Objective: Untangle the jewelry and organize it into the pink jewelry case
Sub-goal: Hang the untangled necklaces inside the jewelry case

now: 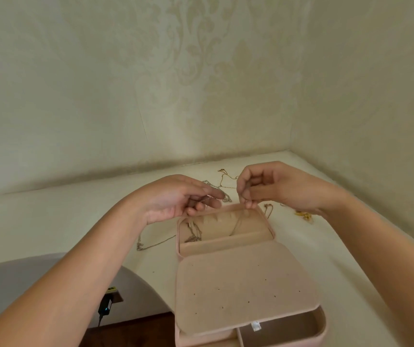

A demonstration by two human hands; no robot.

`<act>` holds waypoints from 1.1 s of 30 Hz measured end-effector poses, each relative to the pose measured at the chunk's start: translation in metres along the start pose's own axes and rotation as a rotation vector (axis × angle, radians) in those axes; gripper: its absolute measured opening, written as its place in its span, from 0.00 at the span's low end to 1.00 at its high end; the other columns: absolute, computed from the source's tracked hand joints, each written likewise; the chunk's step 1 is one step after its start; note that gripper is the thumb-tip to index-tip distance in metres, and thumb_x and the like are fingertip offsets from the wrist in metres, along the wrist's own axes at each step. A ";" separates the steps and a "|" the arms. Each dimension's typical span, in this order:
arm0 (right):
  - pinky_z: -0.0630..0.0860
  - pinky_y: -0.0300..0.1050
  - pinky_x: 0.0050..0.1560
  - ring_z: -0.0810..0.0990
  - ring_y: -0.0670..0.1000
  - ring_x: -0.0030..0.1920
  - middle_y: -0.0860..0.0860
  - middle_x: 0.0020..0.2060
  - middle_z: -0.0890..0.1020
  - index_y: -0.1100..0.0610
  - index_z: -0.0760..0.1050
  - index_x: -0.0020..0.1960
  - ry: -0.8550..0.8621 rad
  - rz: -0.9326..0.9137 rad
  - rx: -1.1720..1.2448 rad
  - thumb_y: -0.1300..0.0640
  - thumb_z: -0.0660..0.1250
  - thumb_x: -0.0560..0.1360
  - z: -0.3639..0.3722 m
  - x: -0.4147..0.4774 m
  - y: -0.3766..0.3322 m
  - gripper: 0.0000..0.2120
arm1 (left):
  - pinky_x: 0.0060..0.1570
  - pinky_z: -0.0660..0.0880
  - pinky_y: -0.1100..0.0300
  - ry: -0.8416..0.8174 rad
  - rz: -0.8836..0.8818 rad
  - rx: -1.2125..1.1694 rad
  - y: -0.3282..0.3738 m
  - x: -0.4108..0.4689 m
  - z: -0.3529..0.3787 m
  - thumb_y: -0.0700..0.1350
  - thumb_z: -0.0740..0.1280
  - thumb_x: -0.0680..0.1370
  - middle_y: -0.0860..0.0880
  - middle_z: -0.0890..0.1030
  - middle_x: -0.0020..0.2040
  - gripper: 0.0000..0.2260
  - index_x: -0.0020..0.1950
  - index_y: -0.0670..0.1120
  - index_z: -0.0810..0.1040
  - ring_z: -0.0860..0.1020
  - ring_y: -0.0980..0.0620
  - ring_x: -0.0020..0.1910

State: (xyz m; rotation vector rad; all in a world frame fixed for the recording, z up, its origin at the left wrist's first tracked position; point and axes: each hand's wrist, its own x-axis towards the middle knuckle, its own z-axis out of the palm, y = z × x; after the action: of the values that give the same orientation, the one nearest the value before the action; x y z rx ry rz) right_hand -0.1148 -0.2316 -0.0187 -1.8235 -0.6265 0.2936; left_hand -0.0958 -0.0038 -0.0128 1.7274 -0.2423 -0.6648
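Note:
The pink jewelry case [246,284] lies open on the white table, its lid half farther from me. My right hand [271,186] pinches a thin chain [238,225] at the lid's far rim, and the chain hangs down into the lid pocket. My left hand [178,196] hovers just left of it, with a fine chain at its fingertips. A silver chain [193,232] hangs inside the lid at the left. Tangled gold and silver chains [222,182] lie on the table behind my hands.
Another silver chain [154,244] lies on the table left of the case. Gold pieces [303,215] sit under my right wrist. Walls close the table at the back and right. A grey seat with a black charger [105,305] is at lower left.

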 end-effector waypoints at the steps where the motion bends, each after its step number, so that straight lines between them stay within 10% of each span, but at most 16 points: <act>1: 0.76 0.37 0.41 0.79 0.49 0.36 0.53 0.35 0.80 0.61 0.76 0.44 0.011 -0.018 0.029 0.73 0.63 0.75 -0.002 -0.001 0.000 0.09 | 0.27 0.68 0.68 -0.008 0.009 0.017 0.001 0.001 0.000 0.36 0.58 0.81 0.44 0.83 0.43 0.12 0.53 0.39 0.81 0.72 0.58 0.30; 15: 0.80 0.41 0.49 0.83 0.52 0.44 0.50 0.34 0.82 0.59 0.74 0.49 0.231 -0.037 0.187 0.67 0.67 0.75 -0.003 0.000 0.012 0.06 | 0.29 0.62 0.69 -0.211 0.066 0.270 -0.008 0.018 0.030 0.45 0.71 0.68 0.48 0.84 0.45 0.11 0.48 0.44 0.83 0.64 0.59 0.28; 22: 0.80 0.42 0.48 0.83 0.47 0.40 0.52 0.35 0.83 0.54 0.76 0.46 0.382 0.068 -0.216 0.66 0.67 0.76 -0.008 0.001 0.018 0.07 | 0.30 0.66 0.71 0.033 0.075 0.406 -0.016 0.020 0.028 0.43 0.73 0.72 0.50 0.84 0.39 0.03 0.45 0.47 0.85 0.70 0.59 0.31; 33: 0.71 0.49 0.54 0.81 0.49 0.43 0.53 0.39 0.84 0.59 0.77 0.54 0.045 0.181 -0.006 0.56 0.74 0.70 0.012 0.004 0.023 0.15 | 0.29 0.65 0.69 0.163 0.183 0.321 -0.013 0.013 0.025 0.47 0.71 0.74 0.52 0.80 0.31 0.04 0.40 0.49 0.85 0.65 0.58 0.25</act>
State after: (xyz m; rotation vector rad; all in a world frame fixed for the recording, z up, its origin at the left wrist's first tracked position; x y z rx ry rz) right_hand -0.1107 -0.2248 -0.0442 -1.8908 -0.4319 0.3709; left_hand -0.1014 -0.0270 -0.0318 2.0250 -0.4045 -0.3624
